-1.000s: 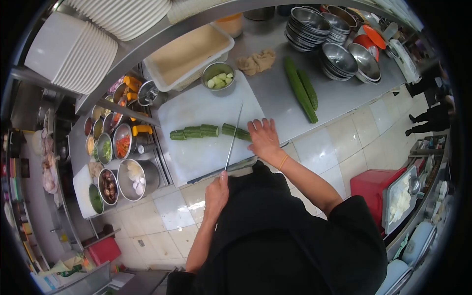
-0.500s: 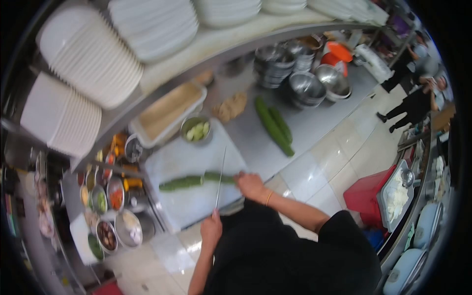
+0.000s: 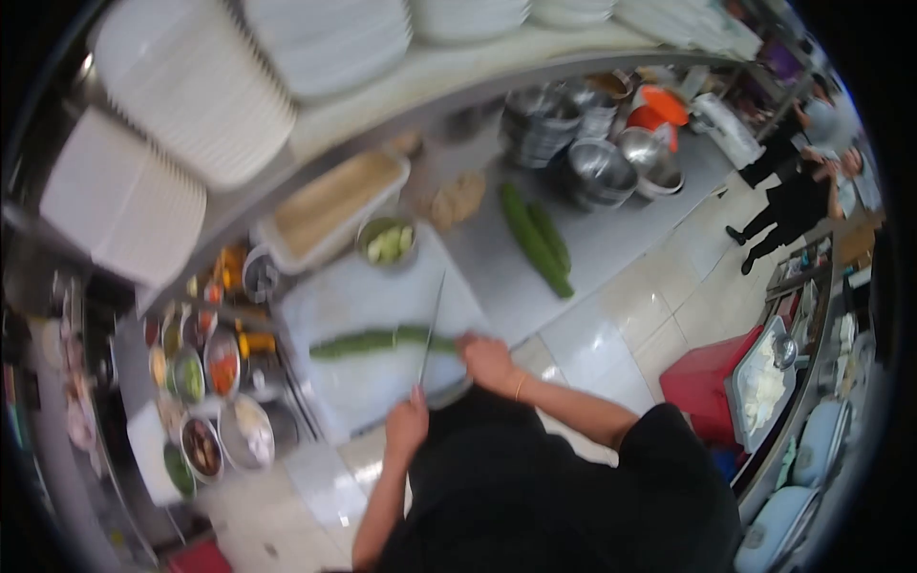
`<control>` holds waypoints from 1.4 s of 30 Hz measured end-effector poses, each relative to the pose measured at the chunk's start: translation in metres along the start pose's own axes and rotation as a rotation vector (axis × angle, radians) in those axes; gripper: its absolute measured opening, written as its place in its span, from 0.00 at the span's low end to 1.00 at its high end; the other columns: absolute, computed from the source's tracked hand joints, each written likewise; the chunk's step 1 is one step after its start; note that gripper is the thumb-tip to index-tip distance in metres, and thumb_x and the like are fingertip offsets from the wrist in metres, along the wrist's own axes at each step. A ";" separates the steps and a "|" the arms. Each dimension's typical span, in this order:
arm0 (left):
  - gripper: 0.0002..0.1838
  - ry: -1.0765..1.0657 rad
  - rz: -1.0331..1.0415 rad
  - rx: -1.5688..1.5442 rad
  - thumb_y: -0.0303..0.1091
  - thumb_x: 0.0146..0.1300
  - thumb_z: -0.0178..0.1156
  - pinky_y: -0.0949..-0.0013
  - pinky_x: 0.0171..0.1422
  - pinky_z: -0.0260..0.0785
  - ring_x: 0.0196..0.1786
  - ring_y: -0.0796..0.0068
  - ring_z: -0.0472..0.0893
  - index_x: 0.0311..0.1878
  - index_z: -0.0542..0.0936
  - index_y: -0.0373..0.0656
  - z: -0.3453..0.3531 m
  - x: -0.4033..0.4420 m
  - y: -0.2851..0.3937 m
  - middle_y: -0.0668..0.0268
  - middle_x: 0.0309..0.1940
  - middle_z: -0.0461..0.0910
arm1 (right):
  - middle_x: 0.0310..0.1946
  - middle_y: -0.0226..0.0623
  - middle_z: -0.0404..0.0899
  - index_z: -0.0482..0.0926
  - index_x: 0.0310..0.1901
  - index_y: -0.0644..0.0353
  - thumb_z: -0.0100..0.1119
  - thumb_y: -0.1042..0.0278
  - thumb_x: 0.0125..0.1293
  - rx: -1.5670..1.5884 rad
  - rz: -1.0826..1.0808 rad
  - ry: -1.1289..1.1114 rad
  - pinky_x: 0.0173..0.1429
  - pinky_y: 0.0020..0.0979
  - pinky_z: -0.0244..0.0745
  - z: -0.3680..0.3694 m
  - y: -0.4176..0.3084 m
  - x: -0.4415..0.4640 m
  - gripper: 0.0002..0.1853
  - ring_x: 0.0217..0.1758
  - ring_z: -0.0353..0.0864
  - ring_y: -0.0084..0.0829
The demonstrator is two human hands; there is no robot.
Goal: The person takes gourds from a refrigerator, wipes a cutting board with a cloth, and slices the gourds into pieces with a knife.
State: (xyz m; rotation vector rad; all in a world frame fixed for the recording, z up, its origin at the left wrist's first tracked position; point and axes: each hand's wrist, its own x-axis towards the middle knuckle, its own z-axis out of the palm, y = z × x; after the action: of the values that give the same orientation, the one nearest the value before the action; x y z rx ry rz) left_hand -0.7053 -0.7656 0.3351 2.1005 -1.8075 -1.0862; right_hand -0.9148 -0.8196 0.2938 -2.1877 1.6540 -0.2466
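Both hands were near the front edge of a white cutting board. The left hand was closed around the handle of a knife, whose blade pointed toward the far side and crossed over a green cucumber piece. Whether the edge touched the skin, the blur did not let me tell. The right hand was at the right end of this same piece; its fingers were not sharp, so I could not tell how far they were bent, or if they gripped it or only rested on it. The piece lay on the board, and to its left, almost in one line, lay a longer cucumber section. At the far edge of the board stood a small metal bowl with pale green chunks. On the steel counter, two long cucumbers lay side by side, near a brown cloth.
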 end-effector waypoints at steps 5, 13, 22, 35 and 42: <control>0.38 -0.006 -0.093 -0.032 0.59 0.77 0.38 0.40 0.57 0.69 0.47 0.28 0.78 0.37 0.83 0.28 0.006 0.013 -0.002 0.32 0.38 0.80 | 0.42 0.41 0.81 0.79 0.55 0.53 0.64 0.59 0.62 0.077 0.131 0.068 0.42 0.48 0.79 -0.014 0.005 -0.014 0.20 0.40 0.85 0.47; 0.37 0.133 -0.168 -0.219 0.62 0.75 0.40 0.41 0.51 0.68 0.44 0.30 0.79 0.37 0.81 0.32 -0.039 -0.044 -0.024 0.35 0.34 0.81 | 0.40 0.47 0.82 0.81 0.55 0.62 0.66 0.61 0.66 0.600 0.176 0.289 0.43 0.39 0.76 -0.066 -0.006 -0.007 0.20 0.38 0.82 0.44; 0.36 0.295 -0.414 -0.228 0.63 0.75 0.42 0.39 0.48 0.69 0.42 0.30 0.79 0.34 0.80 0.34 -0.041 -0.118 -0.097 0.36 0.32 0.81 | 0.38 0.48 0.79 0.80 0.54 0.61 0.65 0.64 0.63 0.669 -0.545 -0.111 0.47 0.44 0.74 -0.057 -0.198 0.078 0.19 0.40 0.79 0.50; 0.33 0.472 -0.601 -0.598 0.57 0.77 0.46 0.59 0.36 0.68 0.27 0.64 0.75 0.36 0.82 0.30 -0.024 -0.154 -0.145 0.55 0.21 0.78 | 0.65 0.51 0.67 0.67 0.71 0.52 0.65 0.43 0.62 0.108 -0.144 0.266 0.65 0.56 0.65 0.015 -0.181 0.123 0.39 0.68 0.64 0.52; 0.38 0.348 -0.453 -0.312 0.59 0.77 0.42 0.49 0.37 0.67 0.27 0.51 0.77 0.32 0.80 0.29 -0.053 -0.088 -0.133 0.47 0.21 0.78 | 0.52 0.42 0.75 0.72 0.66 0.47 0.63 0.38 0.61 -0.096 -0.288 0.066 0.53 0.43 0.73 0.050 -0.109 0.124 0.35 0.55 0.75 0.43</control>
State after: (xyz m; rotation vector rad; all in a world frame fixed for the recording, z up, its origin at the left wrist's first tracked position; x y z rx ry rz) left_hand -0.5677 -0.6689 0.3360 2.3664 -0.9663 -0.9342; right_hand -0.7644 -0.9030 0.2810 -2.5139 1.4053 -0.3273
